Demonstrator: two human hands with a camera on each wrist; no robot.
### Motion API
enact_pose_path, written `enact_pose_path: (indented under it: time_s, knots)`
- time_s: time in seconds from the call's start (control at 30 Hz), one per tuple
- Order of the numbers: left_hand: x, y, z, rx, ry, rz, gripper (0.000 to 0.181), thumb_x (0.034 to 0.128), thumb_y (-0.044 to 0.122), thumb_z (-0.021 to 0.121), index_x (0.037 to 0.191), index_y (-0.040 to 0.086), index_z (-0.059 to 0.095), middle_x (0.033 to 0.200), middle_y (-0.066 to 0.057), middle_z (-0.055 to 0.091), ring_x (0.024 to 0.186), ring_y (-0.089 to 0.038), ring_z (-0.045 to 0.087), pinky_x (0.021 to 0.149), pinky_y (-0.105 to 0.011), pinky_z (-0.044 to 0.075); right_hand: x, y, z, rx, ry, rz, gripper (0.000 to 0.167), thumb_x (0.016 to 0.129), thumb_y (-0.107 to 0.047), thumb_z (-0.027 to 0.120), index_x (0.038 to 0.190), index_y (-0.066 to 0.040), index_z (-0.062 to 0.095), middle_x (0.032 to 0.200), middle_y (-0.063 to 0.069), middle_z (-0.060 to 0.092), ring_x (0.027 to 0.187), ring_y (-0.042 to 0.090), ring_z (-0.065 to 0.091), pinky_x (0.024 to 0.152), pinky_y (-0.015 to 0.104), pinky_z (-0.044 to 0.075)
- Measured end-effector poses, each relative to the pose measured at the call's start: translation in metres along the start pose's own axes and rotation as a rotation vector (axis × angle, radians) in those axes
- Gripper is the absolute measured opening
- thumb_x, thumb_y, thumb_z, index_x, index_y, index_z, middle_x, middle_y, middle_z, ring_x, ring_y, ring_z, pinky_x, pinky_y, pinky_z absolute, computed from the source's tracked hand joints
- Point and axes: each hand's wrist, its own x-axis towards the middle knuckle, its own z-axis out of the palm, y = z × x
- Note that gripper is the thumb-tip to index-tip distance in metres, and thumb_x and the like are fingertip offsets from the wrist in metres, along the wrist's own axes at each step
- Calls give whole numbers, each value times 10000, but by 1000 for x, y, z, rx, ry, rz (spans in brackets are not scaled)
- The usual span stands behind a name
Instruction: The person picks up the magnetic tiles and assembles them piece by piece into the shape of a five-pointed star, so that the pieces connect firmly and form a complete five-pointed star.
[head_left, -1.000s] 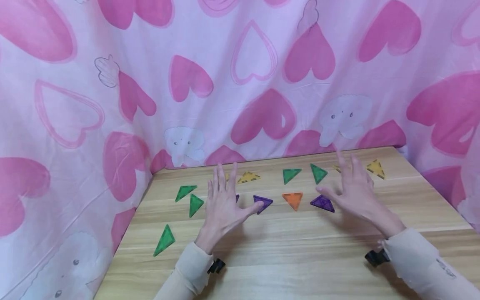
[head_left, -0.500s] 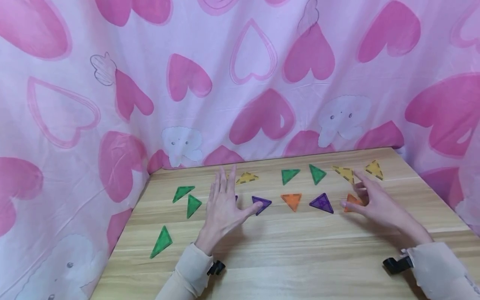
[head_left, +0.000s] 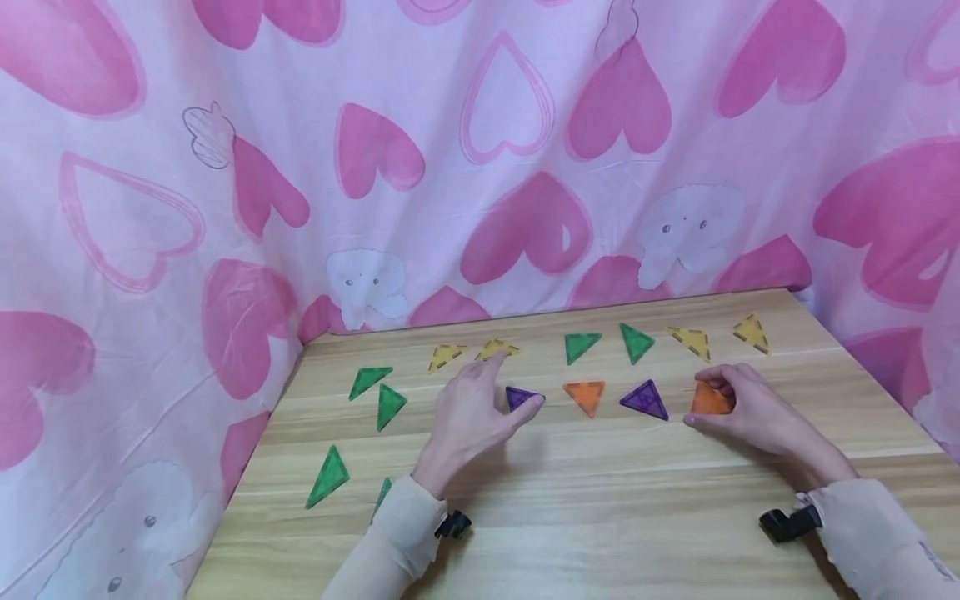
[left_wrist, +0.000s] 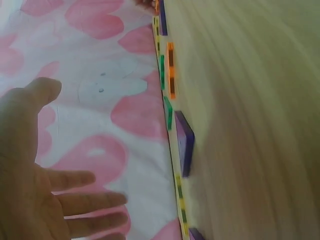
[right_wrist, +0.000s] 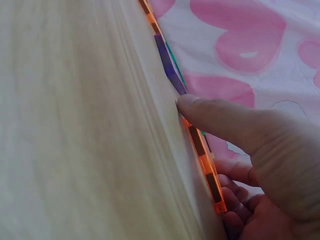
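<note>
Above a purple triangular tile, my left hand hovers with thumb and fingers spread. In the left wrist view its relaxed fingers hold nothing, and the purple tile lies apart from them. At the right, my right hand pinches an orange triangular tile lying on the table. The right wrist view shows the thumb by one end of this orange tile and curled fingers at the other. Between the hands lie another orange tile and a purple tile. My left hand hides part of the row.
Yellow tiles and green tiles lie along the back of the wooden table. Several more green tiles are at the left, one partly under the left sleeve. A pink heart-patterned curtain borders the table's back and sides.
My right hand has moved right from the purple tile to the orange one and closed on it. My left hand has shifted slightly right, its fingers less stretched, uncovering a yellow tile.
</note>
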Motion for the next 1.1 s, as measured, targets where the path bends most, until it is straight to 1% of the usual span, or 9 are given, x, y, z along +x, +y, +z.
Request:
enact_pose_path:
  time_s: [0.13, 0.23, 0.33, 0.47, 0.6, 0.7, 0.9, 1.03, 1.1]
  knots:
    - [11, 17, 12, -27, 9, 83, 839, 972, 726, 684, 1553, 123, 634, 1499, -90, 709, 1416, -329, 637, 1164, -564, 525, 1, 1, -2, 0, -2, 6, 832, 917, -505, 923, 1468, 30, 604, 1350, 242, 565, 1152, 369, 568, 908, 433, 516]
    - [23, 32, 24, -26, 1, 157, 774, 980, 687, 709, 1492, 108, 683, 1455, -75, 726, 1416, -306, 627, 1172, -527, 525, 3, 1, -6, -5, 5, 1, 813, 925, -492, 918, 1470, 24, 606, 1348, 241, 565, 1148, 370, 567, 890, 404, 510]
    - [31, 46, 38, 5, -32, 206, 716, 983, 662, 728, 1441, 111, 719, 1345, -57, 747, 1316, -252, 654, 1098, -443, 570, 4, 1, -6, -6, 14, -13, 787, 929, -475, 918, 1464, 16, 615, 1339, 232, 572, 1140, 358, 569, 879, 367, 504]
    - [38, 59, 56, 68, -79, 217, 661, 971, 627, 762, 1410, 133, 743, 1227, -8, 725, 1155, -180, 638, 943, -330, 574, 4, 1, -1, -2, 16, -26, 769, 932, -487, 913, 1469, -15, 630, 1321, 195, 594, 1135, 318, 574, 893, 343, 504]
    - [43, 74, 73, 110, -105, 213, 676, 946, 634, 795, 1418, 152, 747, 1272, 7, 713, 1206, -170, 610, 1005, -314, 548, 0, 2, 1, -2, 7, -18, 772, 929, -491, 915, 1487, -38, 634, 1305, 171, 603, 1124, 293, 570, 889, 330, 499]
    - [47, 87, 85, 127, -129, 212, 701, 921, 649, 822, 1413, 154, 757, 1305, 13, 696, 1245, -164, 578, 1109, -317, 506, -4, 4, 3, 2, 10, -20, 761, 928, -463, 922, 1495, -44, 638, 1303, 173, 608, 1111, 287, 568, 874, 319, 495]
    - [56, 110, 99, 197, -162, 229, 660, 898, 706, 818, 1309, 190, 803, 1285, 31, 664, 1239, -152, 550, 1174, -324, 463, -4, 7, 4, -8, 14, -37, 779, 923, -468, 925, 1536, -85, 636, 1279, 154, 613, 1094, 266, 553, 876, 347, 494]
    - [58, 115, 104, 219, -194, 226, 697, 874, 727, 835, 1316, 189, 797, 1246, 32, 644, 1211, -159, 554, 1153, -339, 478, -1, 7, 4, -16, -3, -23, 862, 903, -503, 932, 1572, -73, 601, 1283, 177, 607, 1106, 298, 571, 898, 435, 505]
    - [59, 115, 106, 232, -203, 219, 697, 850, 741, 855, 1275, 191, 803, 1209, 33, 642, 1162, -164, 555, 1090, -328, 498, 1, 5, 3, -11, -11, -18, 882, 898, -512, 932, 1579, -67, 591, 1302, 192, 604, 1125, 320, 585, 918, 470, 509]
